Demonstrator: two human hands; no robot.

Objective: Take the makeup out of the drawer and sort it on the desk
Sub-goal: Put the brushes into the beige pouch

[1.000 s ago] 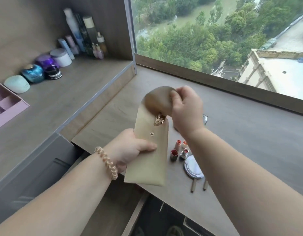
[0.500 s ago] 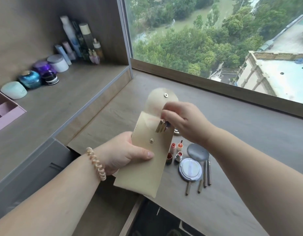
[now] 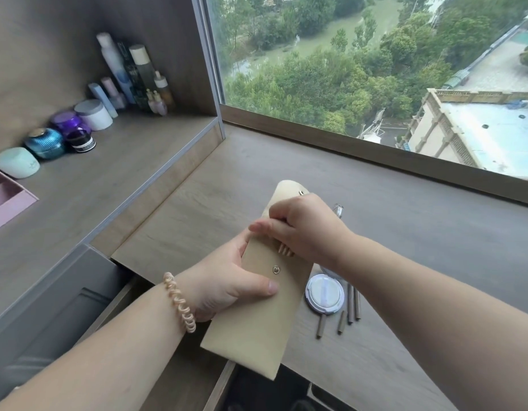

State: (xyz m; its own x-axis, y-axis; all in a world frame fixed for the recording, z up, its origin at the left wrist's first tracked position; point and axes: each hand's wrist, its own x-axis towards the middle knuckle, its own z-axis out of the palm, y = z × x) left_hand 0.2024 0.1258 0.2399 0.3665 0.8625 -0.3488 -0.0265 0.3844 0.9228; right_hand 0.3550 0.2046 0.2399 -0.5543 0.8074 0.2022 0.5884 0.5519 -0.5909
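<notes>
Mostly hidden: pouch (image 3: 258, 315) contents, behind right hand (image 3: 307, 229).

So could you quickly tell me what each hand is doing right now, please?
Left hand: closed around the beige pouch, holding it up.
Right hand: fingers pinched on the gold-coloured tools at the pouch's mouth.
</notes>
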